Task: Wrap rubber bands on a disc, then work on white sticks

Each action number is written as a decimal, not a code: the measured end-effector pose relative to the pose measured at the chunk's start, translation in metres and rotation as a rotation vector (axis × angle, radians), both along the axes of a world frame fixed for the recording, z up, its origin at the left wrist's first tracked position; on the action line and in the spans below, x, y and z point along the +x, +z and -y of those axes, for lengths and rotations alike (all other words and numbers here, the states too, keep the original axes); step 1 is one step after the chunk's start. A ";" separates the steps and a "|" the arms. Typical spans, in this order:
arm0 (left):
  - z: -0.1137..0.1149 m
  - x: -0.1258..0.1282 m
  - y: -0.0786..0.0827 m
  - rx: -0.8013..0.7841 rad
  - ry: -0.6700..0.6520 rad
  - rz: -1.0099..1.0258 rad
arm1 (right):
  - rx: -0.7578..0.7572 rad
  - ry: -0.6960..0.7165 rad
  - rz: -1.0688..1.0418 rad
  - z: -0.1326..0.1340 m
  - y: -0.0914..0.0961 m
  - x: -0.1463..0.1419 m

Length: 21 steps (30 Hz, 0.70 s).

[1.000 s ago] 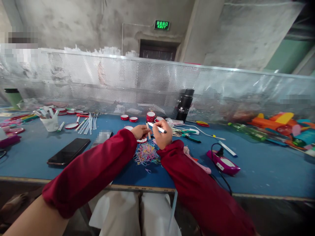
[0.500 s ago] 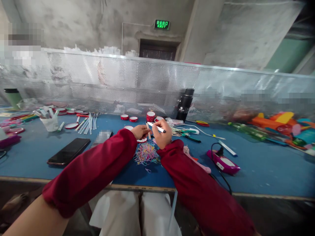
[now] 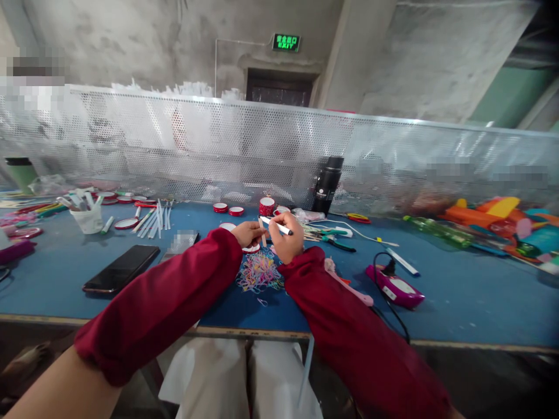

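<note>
Workshop for light handwork, bare concrete room

Raw grey concrete wall (image 3: 131,46); lit green exit sign (image 3: 286,42) over a dark doorway (image 3: 279,95). Perforated metal screen (image 3: 209,139) runs along the back of a long blue surface (image 3: 463,297). Laid out on it: green-handled pliers (image 3: 338,243), white cup of pens (image 3: 86,222), heap of small coloured bands (image 3: 259,272), red-sided rolls (image 3: 266,208).
</note>
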<state>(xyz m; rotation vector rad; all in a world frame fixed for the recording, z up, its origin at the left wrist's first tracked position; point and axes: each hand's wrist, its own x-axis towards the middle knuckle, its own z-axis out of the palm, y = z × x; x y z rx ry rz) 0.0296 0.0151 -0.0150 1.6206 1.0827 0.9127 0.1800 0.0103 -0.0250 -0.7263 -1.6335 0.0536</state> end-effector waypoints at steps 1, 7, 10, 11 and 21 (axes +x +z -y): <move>0.000 0.000 0.000 -0.001 -0.002 0.004 | 0.002 0.001 -0.004 0.000 0.000 0.000; -0.001 0.000 0.000 -0.008 -0.019 0.034 | 0.007 0.003 -0.004 0.001 0.000 0.000; -0.001 -0.001 0.000 -0.006 -0.015 0.033 | 0.017 0.005 -0.013 0.001 0.000 0.000; -0.001 -0.001 0.000 -0.004 -0.013 0.032 | 0.020 0.007 -0.012 0.001 0.000 0.000; -0.004 -0.001 -0.004 0.004 -0.029 0.034 | 0.010 -0.006 -0.008 0.000 -0.001 0.000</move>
